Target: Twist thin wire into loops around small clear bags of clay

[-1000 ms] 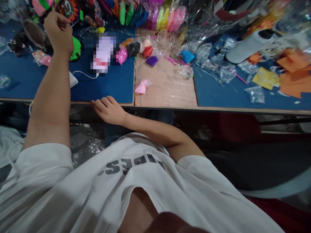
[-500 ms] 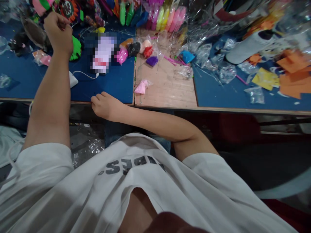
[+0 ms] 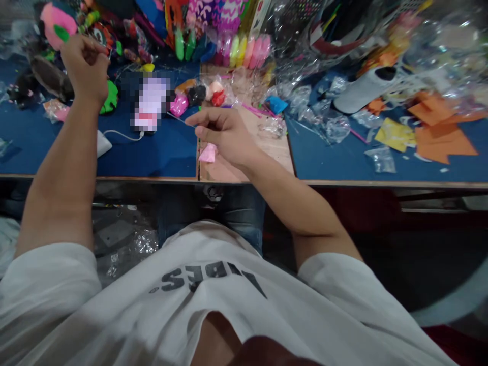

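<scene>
Head view, left hand: up at the far left, the left hand [image 3: 84, 68] curls its fingers in toward the thumb; cannot tell whether they meet or clamp on anything.
Beside it: a pink ring [image 3: 57, 24] with a green patch sits just beyond, and a bright green piece [image 3: 110, 97] lies just right of the wrist.
Right hand: over the bare wood strip, the right hand [image 3: 225, 133] points leftward, index finger and thumb close together; cannot tell whether they grip.
Thin strand: a pale strand [image 3: 175, 117] runs from near those fingertips toward the phone; whether it is held, cannot tell.
Pink piece: here on the wood, the light pink piece [image 3: 208, 153] lies just below the thumb.
Phone: blurred-out screen lit, the phone [image 3: 151, 101] rests on the blue tabletop [image 3: 163, 161] between the hands, a white cable [image 3: 124, 134] plugged into its near end.
Little packets: magenta packet [image 3: 179, 104], black packet [image 3: 197, 95] and red packet [image 3: 218, 97] line up beyond the right hand.
Far right: yellow paper [image 3: 395, 134] lies beside orange sheets [image 3: 438, 138].
</scene>
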`<move>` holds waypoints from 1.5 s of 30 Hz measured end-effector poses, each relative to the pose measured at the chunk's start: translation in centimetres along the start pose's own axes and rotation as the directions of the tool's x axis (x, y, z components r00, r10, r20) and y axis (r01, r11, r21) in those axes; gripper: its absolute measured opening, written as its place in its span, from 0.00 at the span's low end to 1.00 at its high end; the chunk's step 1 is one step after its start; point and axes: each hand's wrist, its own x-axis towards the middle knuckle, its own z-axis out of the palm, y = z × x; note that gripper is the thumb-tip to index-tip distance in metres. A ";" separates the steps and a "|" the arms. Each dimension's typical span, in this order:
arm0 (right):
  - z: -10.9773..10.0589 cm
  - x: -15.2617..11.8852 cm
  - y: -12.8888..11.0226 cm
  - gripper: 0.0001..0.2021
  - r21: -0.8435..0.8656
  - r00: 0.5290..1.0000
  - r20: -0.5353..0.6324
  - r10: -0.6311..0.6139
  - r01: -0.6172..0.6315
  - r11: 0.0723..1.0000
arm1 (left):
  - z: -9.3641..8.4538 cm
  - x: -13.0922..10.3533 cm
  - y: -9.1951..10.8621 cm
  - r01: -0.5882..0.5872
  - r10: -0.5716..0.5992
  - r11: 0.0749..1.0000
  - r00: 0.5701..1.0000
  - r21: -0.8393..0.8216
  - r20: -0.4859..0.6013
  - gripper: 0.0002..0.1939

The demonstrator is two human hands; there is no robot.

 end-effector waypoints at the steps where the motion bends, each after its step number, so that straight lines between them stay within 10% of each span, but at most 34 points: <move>1: -1.4 0.3 0.1 0.07 0.067 1.000 -0.009 0.013 -0.013 0.998 | 1.2 0.0 1.3 0.033 -0.033 0.999 0.999 -0.004 -0.012 0.37; 7: -7.3 4.1 0.8 0.05 0.139 0.999 0.020 0.051 -0.053 0.989 | 12.3 -2.9 8.8 0.248 -0.242 0.936 0.969 -0.251 0.053 0.14; 14: -11.1 5.4 4.9 0.10 -0.067 0.978 -0.156 -0.140 0.131 0.989 | 21.2 -8.5 11.0 0.451 -0.347 0.746 0.891 -0.490 0.292 0.17; 20: -11.5 4.1 7.4 0.09 -0.064 0.992 -0.116 -0.043 0.036 0.997 | 21.7 -10.7 11.8 0.479 -0.359 0.745 0.874 -0.464 0.327 0.18; 28: -12.8 4.5 9.2 0.06 -0.181 0.949 -0.158 -0.275 0.246 0.952 | 21.4 -10.5 10.6 0.468 -0.328 0.756 0.876 -0.458 0.353 0.19; 45: -15.0 5.3 10.3 0.03 -0.230 0.951 -0.106 -0.289 0.259 0.938 | 20.8 -9.4 8.7 0.516 -0.369 0.738 0.848 -0.435 0.380 0.24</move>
